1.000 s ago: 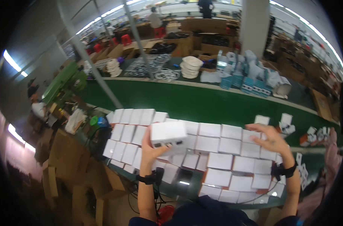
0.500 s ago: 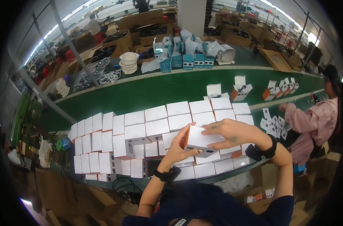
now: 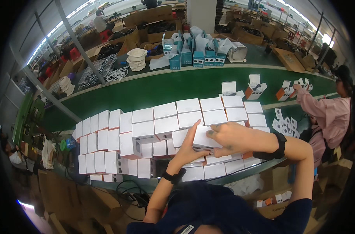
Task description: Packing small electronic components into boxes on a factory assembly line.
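A small white box (image 3: 201, 135) with printed sides is between my two hands, above rows of like boxes. My left hand (image 3: 186, 151) grips its left side, thumb along the near lower edge and fingers up the side. From the right, my right hand (image 3: 233, 137) closes on the box, fingers bent over its top and thumb at the near side. Beneath and around them stand stacked white boxes (image 3: 142, 130) with orange or printed sides, packed tightly in several rows. The underside of the held box is hidden.
Open orange-and-white boxes (image 3: 255, 92) stand on the green conveyor (image 3: 154, 86). Teal boxes (image 3: 199, 58) fill the shelf behind it. At the right, a person in pink (image 3: 326, 107) reaches to the open boxes, near scattered cards (image 3: 285, 124). Cables (image 3: 132, 195) hang below the front edge.
My right hand's fingers have curled in on the box, and its elbow has swung outward. The person in pink has reached forward to the open boxes. The view has shifted slightly.
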`<action>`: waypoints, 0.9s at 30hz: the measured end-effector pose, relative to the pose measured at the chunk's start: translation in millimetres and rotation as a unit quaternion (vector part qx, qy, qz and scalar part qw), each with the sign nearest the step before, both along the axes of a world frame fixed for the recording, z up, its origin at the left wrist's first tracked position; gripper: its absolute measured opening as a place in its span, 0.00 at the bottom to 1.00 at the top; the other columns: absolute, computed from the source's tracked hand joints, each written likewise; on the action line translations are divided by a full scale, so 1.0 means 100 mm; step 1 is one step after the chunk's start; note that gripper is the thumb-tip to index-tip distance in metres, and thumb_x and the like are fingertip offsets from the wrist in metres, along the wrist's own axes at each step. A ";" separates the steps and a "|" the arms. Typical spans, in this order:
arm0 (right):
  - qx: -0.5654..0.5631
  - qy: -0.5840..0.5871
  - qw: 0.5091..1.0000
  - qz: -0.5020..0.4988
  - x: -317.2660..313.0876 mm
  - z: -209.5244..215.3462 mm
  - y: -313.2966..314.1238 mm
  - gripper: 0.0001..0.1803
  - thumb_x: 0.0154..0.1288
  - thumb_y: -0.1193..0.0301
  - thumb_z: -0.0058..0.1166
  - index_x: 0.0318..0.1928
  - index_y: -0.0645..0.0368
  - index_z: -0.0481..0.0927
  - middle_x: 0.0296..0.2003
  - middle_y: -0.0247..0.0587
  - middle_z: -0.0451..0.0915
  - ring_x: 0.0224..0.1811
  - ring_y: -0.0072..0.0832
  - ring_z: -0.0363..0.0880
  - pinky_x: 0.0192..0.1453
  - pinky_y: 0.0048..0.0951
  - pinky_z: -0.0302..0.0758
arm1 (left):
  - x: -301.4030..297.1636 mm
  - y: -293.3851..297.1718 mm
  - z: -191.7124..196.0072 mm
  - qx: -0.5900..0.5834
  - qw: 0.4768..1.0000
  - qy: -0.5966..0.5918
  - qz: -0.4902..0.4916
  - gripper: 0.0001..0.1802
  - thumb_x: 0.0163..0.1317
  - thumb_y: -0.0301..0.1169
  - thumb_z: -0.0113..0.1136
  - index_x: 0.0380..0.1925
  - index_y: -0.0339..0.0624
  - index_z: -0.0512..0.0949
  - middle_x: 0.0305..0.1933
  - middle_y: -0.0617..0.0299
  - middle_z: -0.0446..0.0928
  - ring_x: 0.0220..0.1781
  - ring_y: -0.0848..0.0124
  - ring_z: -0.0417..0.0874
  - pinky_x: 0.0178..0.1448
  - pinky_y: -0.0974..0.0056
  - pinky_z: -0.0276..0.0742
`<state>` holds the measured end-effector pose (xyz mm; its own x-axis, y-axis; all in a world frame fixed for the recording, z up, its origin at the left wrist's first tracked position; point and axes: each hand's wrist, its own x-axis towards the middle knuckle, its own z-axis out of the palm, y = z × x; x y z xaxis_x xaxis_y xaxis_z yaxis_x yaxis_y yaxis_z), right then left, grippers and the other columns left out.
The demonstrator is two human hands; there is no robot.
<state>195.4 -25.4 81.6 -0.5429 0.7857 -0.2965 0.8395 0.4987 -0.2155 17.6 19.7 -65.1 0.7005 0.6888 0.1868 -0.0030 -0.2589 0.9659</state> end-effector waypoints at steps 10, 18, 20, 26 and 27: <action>-0.150 0.503 0.741 -0.419 0.49 -0.76 0.23 0.30 0.62 0.48 0.47 0.46 0.65 0.76 0.30 0.41 0.78 0.32 0.26 0.79 0.31 0.29 0.77 | -0.01 -0.04 -0.09 0.217 0.966 -0.117 0.078 0.52 0.38 0.34 0.78 0.64 0.48 0.58 0.61 0.48 0.63 0.62 0.56 0.69 0.62 0.58 0.68; 0.082 0.388 0.834 -0.383 0.57 -1.41 0.17 0.16 0.67 0.61 0.48 0.44 0.61 0.76 0.35 0.41 0.78 0.32 0.26 0.75 0.35 0.24 0.72 | -0.10 -0.20 0.44 0.270 0.957 0.045 0.092 0.34 0.45 0.42 0.71 0.53 0.44 0.71 0.53 0.48 0.72 0.46 0.56 0.81 0.44 0.61 0.80; 0.165 0.428 0.805 -0.376 0.40 -0.94 0.07 0.14 0.66 0.63 0.48 0.44 0.61 0.75 0.38 0.42 0.77 0.34 0.28 0.75 0.36 0.27 0.72 | -0.14 -0.24 0.52 0.219 0.969 0.015 0.113 0.32 0.47 0.41 0.69 0.53 0.44 0.71 0.49 0.48 0.76 0.42 0.57 0.83 0.42 0.62 0.80; 0.293 0.299 0.847 -0.326 -0.03 -0.61 -0.49 0.36 0.55 0.61 0.61 0.61 0.60 0.61 0.58 0.62 0.58 0.56 0.54 0.69 0.51 0.41 0.72 | 0.03 -0.27 0.57 0.213 0.953 0.084 0.197 0.26 0.52 0.37 0.63 0.51 0.43 0.71 0.32 0.49 0.80 0.28 0.56 0.83 0.34 0.62 0.79; 0.252 0.324 0.852 -0.326 -0.07 -0.70 -0.51 0.41 0.53 0.62 0.62 0.63 0.61 0.56 0.59 0.66 0.54 0.61 0.60 0.61 0.55 0.44 0.69 | 0.01 -0.29 0.58 0.196 0.956 0.082 0.201 0.23 0.54 0.35 0.60 0.51 0.43 0.71 0.31 0.49 0.79 0.27 0.58 0.83 0.33 0.62 0.78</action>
